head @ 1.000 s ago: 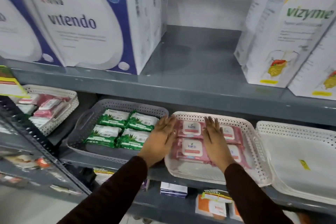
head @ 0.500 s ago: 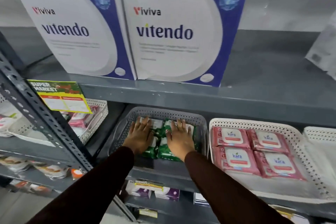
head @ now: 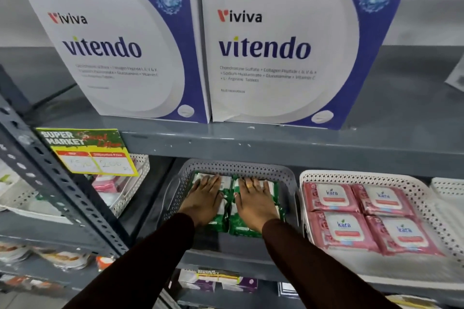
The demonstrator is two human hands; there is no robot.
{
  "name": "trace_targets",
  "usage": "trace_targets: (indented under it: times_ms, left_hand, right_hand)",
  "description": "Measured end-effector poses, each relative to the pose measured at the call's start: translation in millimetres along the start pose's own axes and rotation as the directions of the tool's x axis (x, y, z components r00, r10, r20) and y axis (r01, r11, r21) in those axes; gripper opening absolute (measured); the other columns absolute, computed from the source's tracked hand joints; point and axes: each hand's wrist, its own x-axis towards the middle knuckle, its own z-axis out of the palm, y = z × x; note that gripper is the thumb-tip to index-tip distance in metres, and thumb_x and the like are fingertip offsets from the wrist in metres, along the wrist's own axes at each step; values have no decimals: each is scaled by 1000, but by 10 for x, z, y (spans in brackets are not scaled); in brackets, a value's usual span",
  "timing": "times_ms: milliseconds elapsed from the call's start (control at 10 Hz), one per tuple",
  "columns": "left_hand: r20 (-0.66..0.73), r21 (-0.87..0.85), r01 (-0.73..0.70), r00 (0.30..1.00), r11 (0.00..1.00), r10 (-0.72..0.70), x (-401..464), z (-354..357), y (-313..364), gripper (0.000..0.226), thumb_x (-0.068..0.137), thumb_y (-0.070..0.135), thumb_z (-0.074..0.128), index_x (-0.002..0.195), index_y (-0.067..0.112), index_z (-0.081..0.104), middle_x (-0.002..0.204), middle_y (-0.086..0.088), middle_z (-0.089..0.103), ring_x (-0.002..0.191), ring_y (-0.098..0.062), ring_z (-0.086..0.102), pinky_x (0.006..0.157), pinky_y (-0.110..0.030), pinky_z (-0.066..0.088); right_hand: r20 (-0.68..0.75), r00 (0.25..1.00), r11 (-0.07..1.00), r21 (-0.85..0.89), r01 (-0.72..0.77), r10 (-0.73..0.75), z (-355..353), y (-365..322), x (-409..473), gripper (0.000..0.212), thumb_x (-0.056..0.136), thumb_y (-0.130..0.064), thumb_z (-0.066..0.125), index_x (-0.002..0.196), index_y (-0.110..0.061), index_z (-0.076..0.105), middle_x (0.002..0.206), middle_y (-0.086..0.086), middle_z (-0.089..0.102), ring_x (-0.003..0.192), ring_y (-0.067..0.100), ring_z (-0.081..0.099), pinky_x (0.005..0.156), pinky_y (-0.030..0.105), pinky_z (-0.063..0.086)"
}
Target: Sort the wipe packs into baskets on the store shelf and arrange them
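A grey perforated basket (head: pixel 241 167) on the middle shelf holds several green wipe packs (head: pixel 227 221). My left hand (head: pixel 204 199) lies flat, palm down, on the left packs. Flat on the right packs rests my right hand (head: pixel 253 204), a ring on one finger. Fingers of both hands are spread and point toward the back of the basket; neither grips a pack. To the right, a white perforated basket (head: pixel 361 176) holds several pink "kara" wipe packs (head: pixel 364 218) laid in two rows.
Two large white-and-blue "vitendo" boxes (head: pixel 263 47) stand on the shelf above. A yellow-green supermarket price tag (head: pixel 88 152) hangs at left, over another white basket (head: pixel 136 183) with pink packs. A slotted grey upright (head: pixel 50 183) crosses the left. Another white basket (head: pixel 449 188) sits far right.
One second ago both hands lay on the pink packs in the white basket; they shifted left onto the green packs in the grey basket. The view has turned left and closer.
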Motion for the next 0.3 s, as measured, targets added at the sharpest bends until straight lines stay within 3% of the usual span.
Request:
trace_targets:
  times_ms: [200,300]
  left_hand:
    - [9,45,16,1000,999,-17,-30,-14,75,61,103,41,16,156,12,6,163,-4,3,149,-20,-2,121,-37,1]
    - [-137,-18,-74,988,997,70,-275,-114,291,59,103,41,12,155,13,10,161,-2,4,149,-16,3,120,-31,-2]
  right_hand:
    - [6,1000,1000,-2,-6,6,13,1,26,60,101,-39,10,155,-13,15,164,8,16,152,24,7,124,47,-1]
    - [-134,991,996,91,6,7,-136,-49,-170,67,96,-40,2,155,-11,15,165,8,15,153,23,3,122,40,-7]
